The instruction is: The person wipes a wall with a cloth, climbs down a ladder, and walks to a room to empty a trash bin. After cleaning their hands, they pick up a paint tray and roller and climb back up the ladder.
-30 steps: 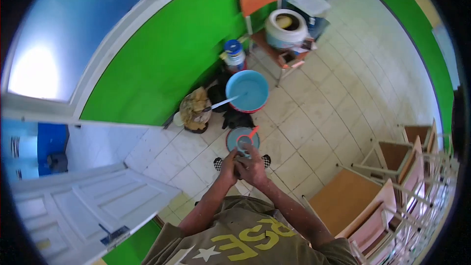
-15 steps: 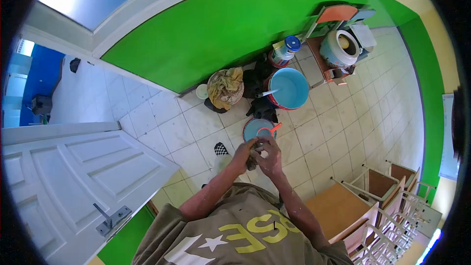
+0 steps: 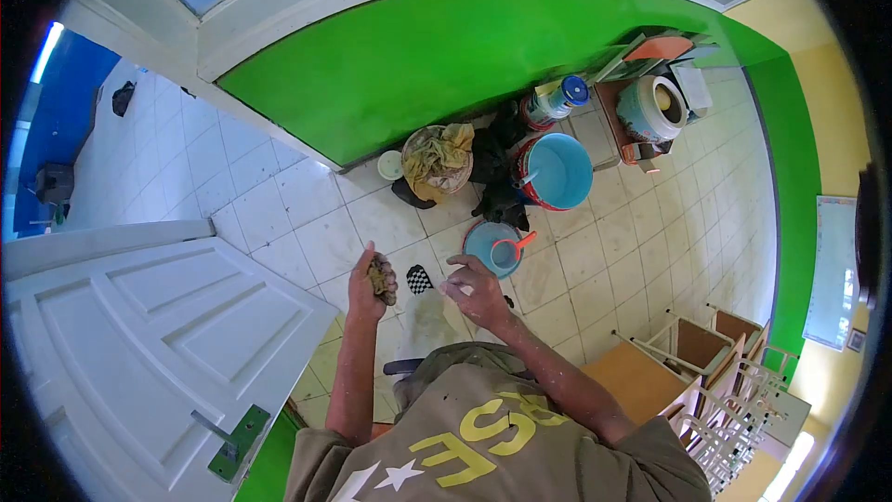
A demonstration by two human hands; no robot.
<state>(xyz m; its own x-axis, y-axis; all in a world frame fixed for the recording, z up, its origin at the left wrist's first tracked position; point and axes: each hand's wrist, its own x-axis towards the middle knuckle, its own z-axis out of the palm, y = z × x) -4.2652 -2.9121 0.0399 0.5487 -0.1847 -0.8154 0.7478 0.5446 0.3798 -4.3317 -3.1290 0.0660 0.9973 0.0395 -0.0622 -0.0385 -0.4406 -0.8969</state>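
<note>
While the left hand (image 3: 364, 286) is closed around a crumpled brown lump (image 3: 380, 279), the right hand (image 3: 476, 293) is held apart from it with nothing visible in its grasp, its thumb and forefinger spread. The lump sits against the left palm, below the upright thumb. Below the hands, a checkered shoe (image 3: 420, 279) shows on the tiled floor (image 3: 548, 302). Beyond the right hand is a small blue tub (image 3: 477, 242) with a red dipper (image 3: 527, 241) in it. Farther out are a larger blue bucket (image 3: 583, 163), black material (image 3: 491, 156) and, to its left, a round container (image 3: 420, 143) with a yellowish-brown cloth (image 3: 446, 154) over it. A blue-lidded container (image 3: 550, 105) is close to the green wall (image 3: 390, 65). Past the bucket, a rounded pot (image 3: 641, 112) rests on the seat of an orange-backed chair (image 3: 660, 47).
</note>
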